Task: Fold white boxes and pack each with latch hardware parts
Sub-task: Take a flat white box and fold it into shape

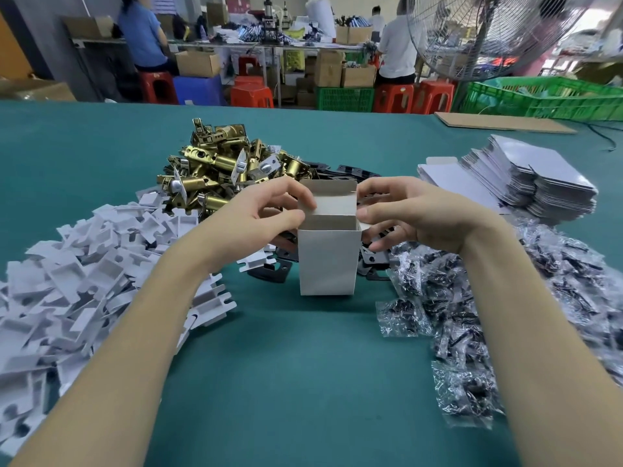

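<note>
2 bare hands meet at the top of a small upright white cardboard box (327, 261), which stands on the teal cloth-covered table (303, 382) with its top open and its rear flap sticking straight up. At the box's upper left corner, the left hand (269, 214) has its fingers curled, thumb and fingertips pinching the side flap. Opposite it, the right hand (411, 214) grips the upper right corner the same way, thumb on the rim and fingers curled beside the wall.

Behind the box rises a heap of brass-coloured metal latch bolts (219, 166). Flat black metal strike plates (269, 274) lie just beside and behind the box's base, some under the hands. To the left spreads a large pile of white die-cut cardboard inserts (84, 264). To the right lies a spill of small clear plastic bags holding dark screws (472, 315), and beyond them sit stacks of flat unfolded white box blanks (539, 180).

Past the table's far edge stand red plastic stools (404, 96), a green plastic crate (539, 96) and a large metal-caged fan (488, 28); 2 people sit at a far bench with their backs turned.
</note>
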The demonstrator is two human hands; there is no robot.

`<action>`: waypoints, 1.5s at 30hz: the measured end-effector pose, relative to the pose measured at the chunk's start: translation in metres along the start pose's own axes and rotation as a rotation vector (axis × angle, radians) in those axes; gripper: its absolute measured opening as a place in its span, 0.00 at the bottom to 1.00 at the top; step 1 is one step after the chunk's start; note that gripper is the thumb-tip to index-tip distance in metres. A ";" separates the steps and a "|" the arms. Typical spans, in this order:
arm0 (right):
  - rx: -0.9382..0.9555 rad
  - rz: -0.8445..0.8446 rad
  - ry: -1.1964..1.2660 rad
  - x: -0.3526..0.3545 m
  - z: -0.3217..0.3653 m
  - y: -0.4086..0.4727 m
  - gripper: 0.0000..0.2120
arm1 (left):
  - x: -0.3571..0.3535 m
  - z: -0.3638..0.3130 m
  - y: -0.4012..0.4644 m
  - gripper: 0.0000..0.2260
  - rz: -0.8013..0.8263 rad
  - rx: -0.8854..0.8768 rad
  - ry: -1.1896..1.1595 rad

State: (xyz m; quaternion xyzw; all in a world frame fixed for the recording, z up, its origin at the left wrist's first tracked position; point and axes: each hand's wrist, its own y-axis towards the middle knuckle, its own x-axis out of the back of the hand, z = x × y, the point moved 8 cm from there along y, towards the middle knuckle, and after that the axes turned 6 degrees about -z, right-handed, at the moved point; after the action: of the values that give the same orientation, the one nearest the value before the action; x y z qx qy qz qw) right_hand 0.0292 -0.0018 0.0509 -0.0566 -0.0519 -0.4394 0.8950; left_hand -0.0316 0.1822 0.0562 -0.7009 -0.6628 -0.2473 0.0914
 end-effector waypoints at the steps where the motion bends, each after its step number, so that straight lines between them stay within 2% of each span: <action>1: -0.012 0.023 -0.010 -0.001 -0.002 -0.001 0.13 | 0.000 0.001 0.000 0.09 0.012 0.002 0.003; 7: -0.170 0.132 -0.064 -0.006 -0.019 -0.008 0.15 | -0.014 0.007 -0.001 0.08 0.074 0.048 -0.130; 14: -0.200 0.112 -0.134 -0.005 -0.023 -0.006 0.25 | -0.020 0.001 -0.001 0.08 0.103 0.054 -0.140; 19: -0.276 0.194 -0.102 -0.011 -0.025 -0.014 0.19 | -0.022 0.007 -0.005 0.04 0.197 0.087 -0.204; 21: -0.284 0.216 -0.061 -0.012 -0.027 -0.016 0.18 | -0.022 0.012 -0.006 0.06 0.211 0.081 -0.237; 24: -0.255 0.216 0.021 -0.011 -0.029 -0.018 0.22 | -0.022 0.021 -0.006 0.11 0.151 0.053 -0.223; 28: -0.169 0.142 0.076 -0.006 -0.029 -0.014 0.19 | -0.025 0.028 -0.002 0.16 0.086 0.032 -0.151; 31: -0.128 0.091 0.030 -0.001 -0.025 -0.011 0.18 | -0.018 0.022 0.002 0.17 -0.007 -0.065 -0.028; 35: -0.119 0.177 -0.024 -0.004 -0.024 -0.015 0.21 | -0.022 0.005 0.000 0.17 -0.169 -0.233 0.031; 40: -0.182 0.307 0.045 -0.003 -0.029 -0.026 0.22 | -0.038 0.011 -0.005 0.16 -0.206 -0.292 0.019; 43: -0.243 0.246 0.055 0.004 -0.032 -0.024 0.19 | -0.046 0.016 -0.006 0.16 -0.235 -0.274 -0.019; 45: -0.270 0.116 0.033 0.014 -0.034 -0.018 0.16 | -0.047 0.019 -0.006 0.18 -0.275 -0.270 -0.015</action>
State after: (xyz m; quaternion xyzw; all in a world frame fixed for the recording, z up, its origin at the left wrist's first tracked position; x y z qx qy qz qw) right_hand 0.0250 -0.0291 0.0201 -0.1721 0.0259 -0.3907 0.9039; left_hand -0.0326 0.1502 0.0167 -0.6113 -0.7137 -0.3391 -0.0432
